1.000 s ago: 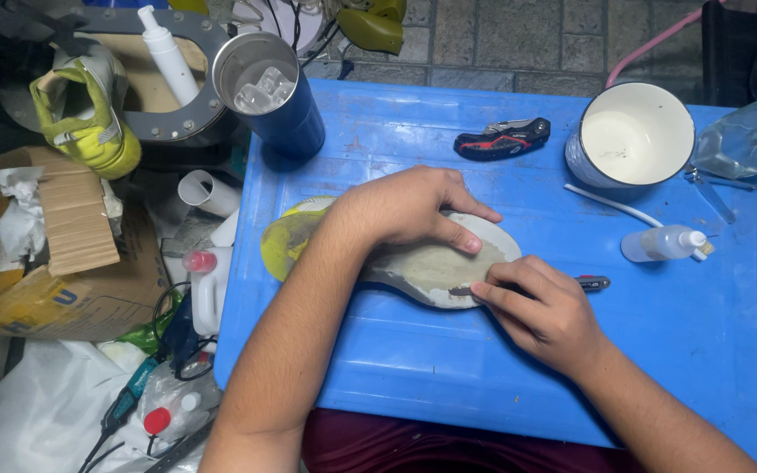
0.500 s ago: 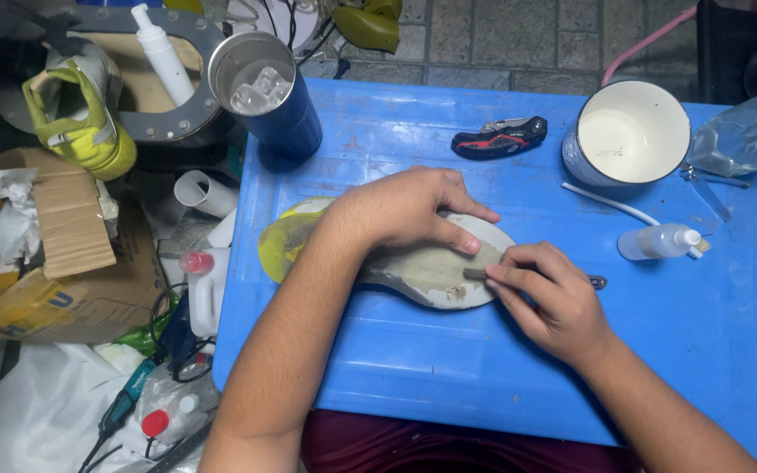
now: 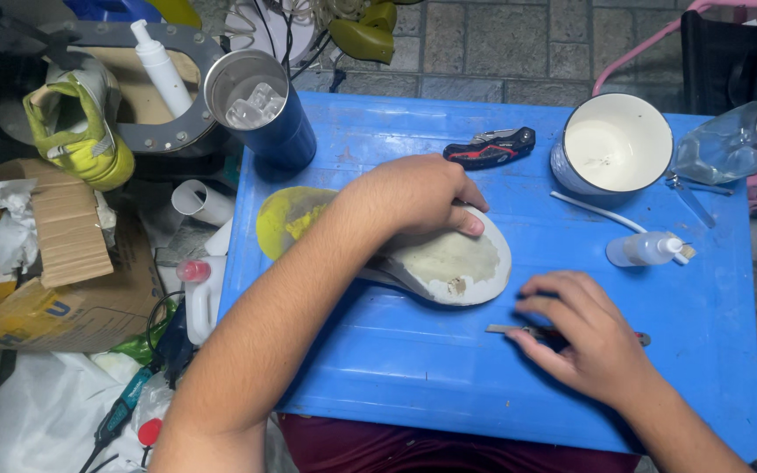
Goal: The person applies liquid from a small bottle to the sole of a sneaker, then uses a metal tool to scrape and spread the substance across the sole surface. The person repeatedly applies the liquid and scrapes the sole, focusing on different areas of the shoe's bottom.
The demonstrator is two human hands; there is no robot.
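Observation:
A pale shoe sole [image 3: 457, 263] with a yellow heel end [image 3: 284, 219] lies flat on the blue table [image 3: 396, 368]. My left hand [image 3: 422, 197] presses down on its middle, fingertips toward the toe. To the right of the sole, my right hand [image 3: 584, 342] rests low on the table. Its fingers are curled over a thin blade tool [image 3: 505, 329], which lies flat with its metal tip pointing at the sole and a red end showing past my hand.
At the back of the table are a black-and-red folding knife [image 3: 492, 146], a white-lined pot [image 3: 615, 144], a small squeeze bottle [image 3: 646, 250], a clear glass bottle [image 3: 733, 140] and a blue tumbler with ice [image 3: 260, 105]. Left of the table are a yellow-green shoe [image 3: 76, 127] and a cardboard box [image 3: 63, 263].
My right hand has pulled the blade tool off the sole's toe and moved right, down onto the table. My left hand stays pressed on the sole.

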